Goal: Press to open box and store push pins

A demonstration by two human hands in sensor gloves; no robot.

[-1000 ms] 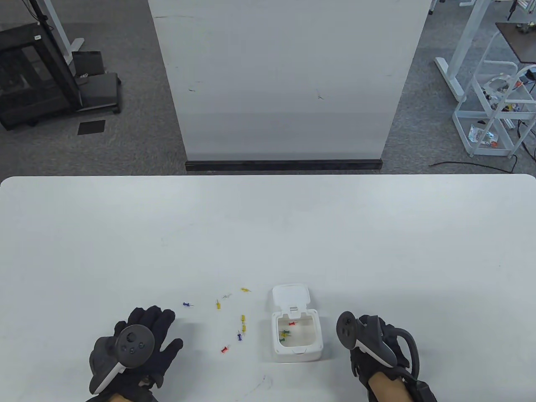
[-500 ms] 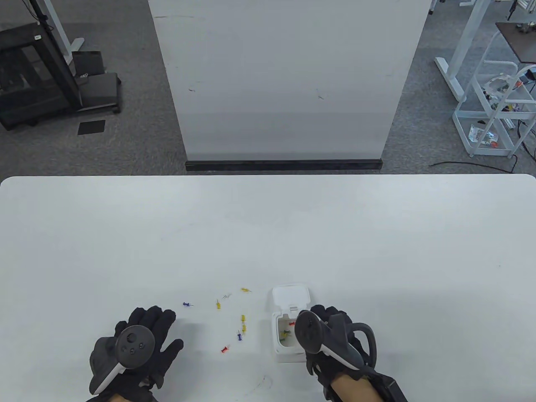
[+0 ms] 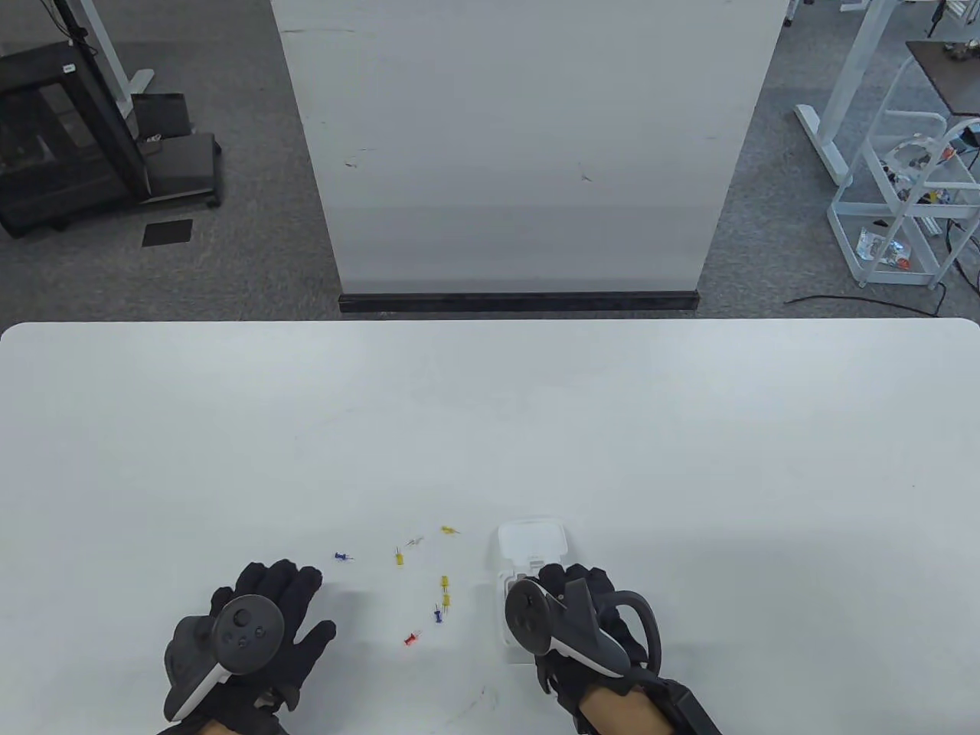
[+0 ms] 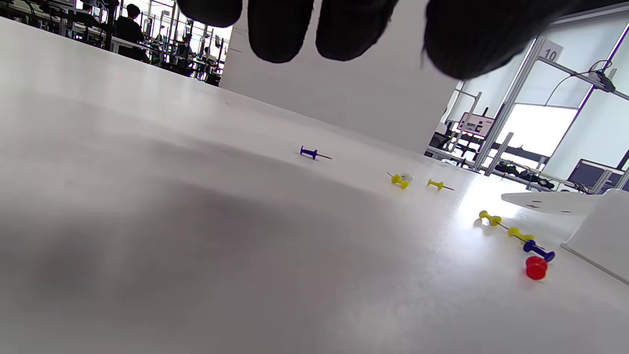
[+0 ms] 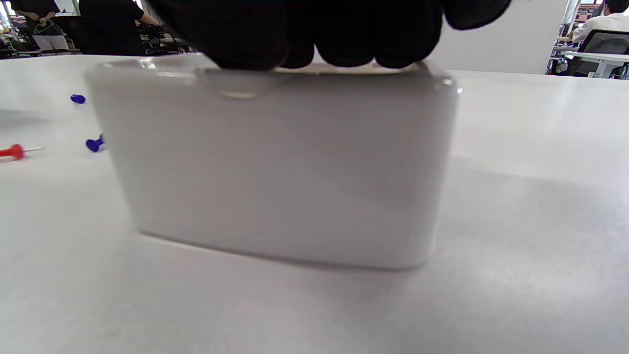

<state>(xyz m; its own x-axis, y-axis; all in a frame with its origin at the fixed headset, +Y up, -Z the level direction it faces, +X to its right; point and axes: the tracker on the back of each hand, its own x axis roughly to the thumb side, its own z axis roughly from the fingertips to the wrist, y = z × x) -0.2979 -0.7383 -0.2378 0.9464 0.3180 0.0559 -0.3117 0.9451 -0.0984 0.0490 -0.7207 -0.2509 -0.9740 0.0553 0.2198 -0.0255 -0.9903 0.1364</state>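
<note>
The white box [image 3: 507, 640] stands near the table's front edge with its lid [image 3: 532, 542] open toward the far side. My right hand [image 3: 570, 583] is over the box and hides its inside. In the right wrist view its fingers [image 5: 319, 34] lie on the box's [image 5: 275, 167] top rim. Several push pins lie left of the box: a red one [image 3: 413, 638], two blue ones [image 3: 438, 615] [image 3: 344, 556] and yellow ones [image 3: 444, 583] [image 3: 399, 556]. My left hand [image 3: 298, 605] rests flat on the table left of the pins, fingers spread, empty.
A white table [image 3: 689, 429] carries everything. A yellow pin [image 3: 449, 530] and a clear pin [image 3: 414, 541] lie farthest back. In the left wrist view the red pin [image 4: 535, 268] and a blue pin [image 4: 309, 153] show beyond my fingers [image 4: 280, 29].
My right hand has moved left from beside the box to over it, covering the pins inside. The left hand and the loose pins have not moved.
</note>
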